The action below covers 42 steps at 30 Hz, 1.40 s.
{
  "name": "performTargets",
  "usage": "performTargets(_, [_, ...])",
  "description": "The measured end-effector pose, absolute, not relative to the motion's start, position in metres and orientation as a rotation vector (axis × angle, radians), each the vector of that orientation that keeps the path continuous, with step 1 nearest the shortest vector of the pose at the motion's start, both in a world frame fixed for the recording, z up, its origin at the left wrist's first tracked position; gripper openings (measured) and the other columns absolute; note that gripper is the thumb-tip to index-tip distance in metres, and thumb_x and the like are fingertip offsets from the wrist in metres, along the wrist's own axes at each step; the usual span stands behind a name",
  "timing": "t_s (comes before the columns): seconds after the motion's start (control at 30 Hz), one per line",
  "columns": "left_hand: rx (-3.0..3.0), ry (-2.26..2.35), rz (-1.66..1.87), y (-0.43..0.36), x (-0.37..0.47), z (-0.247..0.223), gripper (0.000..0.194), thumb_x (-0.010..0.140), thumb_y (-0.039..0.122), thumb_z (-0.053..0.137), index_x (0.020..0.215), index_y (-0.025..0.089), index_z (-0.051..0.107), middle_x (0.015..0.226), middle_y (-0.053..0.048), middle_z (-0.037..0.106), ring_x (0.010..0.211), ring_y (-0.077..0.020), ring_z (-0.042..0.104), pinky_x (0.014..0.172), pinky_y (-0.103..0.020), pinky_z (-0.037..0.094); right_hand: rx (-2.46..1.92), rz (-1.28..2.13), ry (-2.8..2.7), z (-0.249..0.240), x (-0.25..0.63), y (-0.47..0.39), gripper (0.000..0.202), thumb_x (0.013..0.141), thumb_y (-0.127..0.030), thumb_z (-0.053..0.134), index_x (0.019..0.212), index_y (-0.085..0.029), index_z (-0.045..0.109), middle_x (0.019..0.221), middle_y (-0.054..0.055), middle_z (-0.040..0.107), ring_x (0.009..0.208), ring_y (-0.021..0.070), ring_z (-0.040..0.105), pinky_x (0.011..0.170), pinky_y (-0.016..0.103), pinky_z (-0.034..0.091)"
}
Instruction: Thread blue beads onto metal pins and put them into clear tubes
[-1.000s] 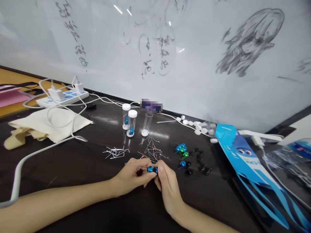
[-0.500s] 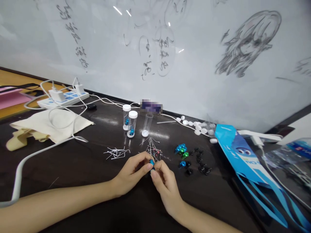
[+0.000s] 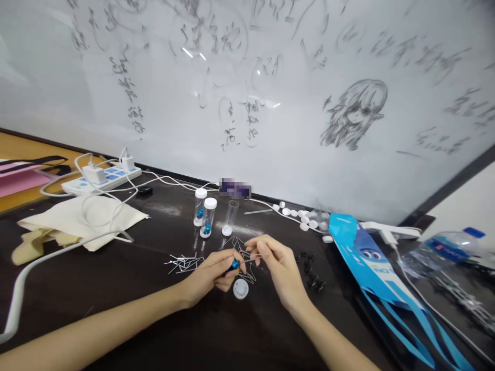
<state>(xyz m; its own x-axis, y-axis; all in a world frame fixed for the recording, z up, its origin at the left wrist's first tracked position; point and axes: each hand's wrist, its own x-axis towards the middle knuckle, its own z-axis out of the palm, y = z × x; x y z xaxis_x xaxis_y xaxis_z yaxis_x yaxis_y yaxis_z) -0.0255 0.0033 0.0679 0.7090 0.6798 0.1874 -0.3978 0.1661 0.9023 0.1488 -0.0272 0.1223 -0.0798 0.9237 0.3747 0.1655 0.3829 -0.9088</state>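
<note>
My left hand is closed around a small shiny blue metal part, whose far end is hidden by the fingers. My right hand pinches a thin metal pin that points toward the blue part. Whether the pin touches that part I cannot tell. Below the fingers a round white cap lies on the dark table. Several thin wire pins are spread behind and under the hands. Bent metal rods form a loose pile left of my left hand.
Two capped clear tubes with blue parts inside stand behind the hands, beside an uncapped tube. White caps and black small parts lie to the right, near a blue bag. A cable crosses the left side.
The view has tilted upward. My right hand has moved away from the blue part and now pinches a thin pin. The white cap has come into sight below the hands.
</note>
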Motion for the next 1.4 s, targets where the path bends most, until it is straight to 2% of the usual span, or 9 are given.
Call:
performTargets(0.1, [1.194, 0.333, 0.895, 0.009, -0.022, 0.080, 0.029, 0.096, 0.041, 0.040, 0.091, 0.016, 0.055, 0.065, 0.006, 0.028, 0.051, -0.0087, 0.016, 0.048, -0.023, 0.014, -0.925, 0.838, -1.504, 0.142, 0.146, -0.023, 0.035, 0.099, -0.037, 0.042, 0.091, -0.017, 0.069, 0.072, 0.003, 0.063, 0.062, 0.0148, 0.057, 0.059, 0.026, 0.047])
performTargets(0.27, [1.317, 0.465, 1.085, 0.018, -0.013, 0.099, 0.033, 0.096, 0.044, 0.040, 0.090, 0.016, 0.058, 0.064, 0.005, 0.036, 0.049, -0.0097, 0.029, 0.048, -0.023, 0.027, -1.006, 0.523, -1.663, 0.161, 0.147, -0.015, 0.015, 0.092, -0.020, 0.056, 0.093, -0.019, 0.071, 0.079, 0.003, 0.069, 0.067, 0.0156, 0.066, 0.067, 0.028, 0.053])
performTargets(0.4, [1.438, 0.668, 1.355, 0.028, -0.009, 0.099, 0.028, 0.095, 0.041, 0.045, 0.094, 0.018, 0.061, 0.088, -0.005, 0.059, 0.087, -0.0201, 0.056, 0.082, -0.032, 0.044, -1.044, 0.220, -1.798, 0.175, 0.159, -0.013, 0.026, 0.091, -0.009, 0.048, 0.098, -0.020, 0.071, 0.080, 0.002, 0.070, 0.066, 0.0153, 0.068, 0.067, 0.029, 0.055])
performTargets(0.5, [1.497, 0.827, 1.521, 0.042, -0.001, 0.088, 0.029, 0.093, 0.036, 0.050, 0.117, 0.022, 0.053, 0.126, -0.009, 0.054, 0.122, -0.0261, 0.047, 0.106, -0.041, 0.032, -1.022, 0.003, -1.843, 0.185, 0.172, -0.016, 0.031, 0.090, -0.005, 0.045, 0.100, -0.020, 0.070, 0.084, 0.003, 0.071, 0.070, 0.0150, 0.068, 0.069, 0.030, 0.056])
performTargets(0.63, [1.593, 0.962, 1.601, 0.070, 0.020, 0.070, 0.065, 0.084, 0.028, 0.063, 0.140, 0.019, 0.032, 0.152, -0.015, 0.029, 0.142, -0.0285, 0.024, 0.116, -0.045, 0.016, -0.985, -0.087, -1.763, 0.195, 0.187, -0.018, 0.030, 0.091, -0.005, 0.046, 0.102, -0.021, 0.069, 0.086, 0.001, 0.072, 0.071, 0.0143, 0.070, 0.071, 0.030, 0.057])
performTargets(0.7, [1.611, 1.025, 1.629, 0.085, 0.029, 0.063, 0.067, 0.084, 0.024, 0.062, 0.142, 0.017, 0.030, 0.152, -0.017, 0.030, 0.143, -0.0304, 0.022, 0.116, -0.049, 0.016, -0.985, -0.097, -1.724, 0.197, 0.192, -0.018, 0.027, 0.092, -0.007, 0.048, 0.101, -0.021, 0.070, 0.086, 0.001, 0.072, 0.071, 0.0143, 0.070, 0.072, 0.030, 0.058])
performTargets(0.87, [1.691, 1.050, 1.625, 0.102, 0.034, 0.059, 0.035, 0.085, 0.017, 0.057, 0.120, 0.016, 0.056, 0.107, -0.012, 0.064, 0.107, -0.0287, 0.060, 0.098, -0.048, 0.043, -1.003, -0.028, -1.642, 0.195, 0.196, -0.014, 0.020, 0.094, -0.014, 0.052, 0.100, -0.021, 0.070, 0.086, 0.002, 0.073, 0.073, 0.0151, 0.072, 0.075, 0.031, 0.058])
performTargets(1.07, [1.866, 0.938, 1.573, 0.059, 0.018, 0.083, 0.038, 0.082, 0.020, 0.068, 0.118, 0.025, 0.062, 0.098, -0.002, 0.062, 0.093, -0.0201, 0.062, 0.088, -0.035, 0.048, -0.979, 0.132, -1.570, 0.190, 0.187, -0.012, 0.019, 0.095, -0.016, 0.053, 0.100, -0.021, 0.070, 0.089, 0.002, 0.074, 0.076, 0.0160, 0.073, 0.077, 0.032, 0.059])
performTargets(1.4, [1.968, 0.958, 1.598, 0.023, -0.013, 0.107, 0.044, 0.082, 0.019, 0.070, 0.124, 0.029, 0.061, 0.100, -0.002, 0.065, 0.090, -0.0199, 0.062, 0.084, -0.035, 0.049, -0.984, 0.077, -2.037, 0.180, 0.176, -0.010, 0.038, 0.091, -0.003, 0.039, 0.107, -0.019, 0.070, 0.087, 0.003, 0.068, 0.072, 0.0132, 0.065, 0.070, 0.028, 0.054])
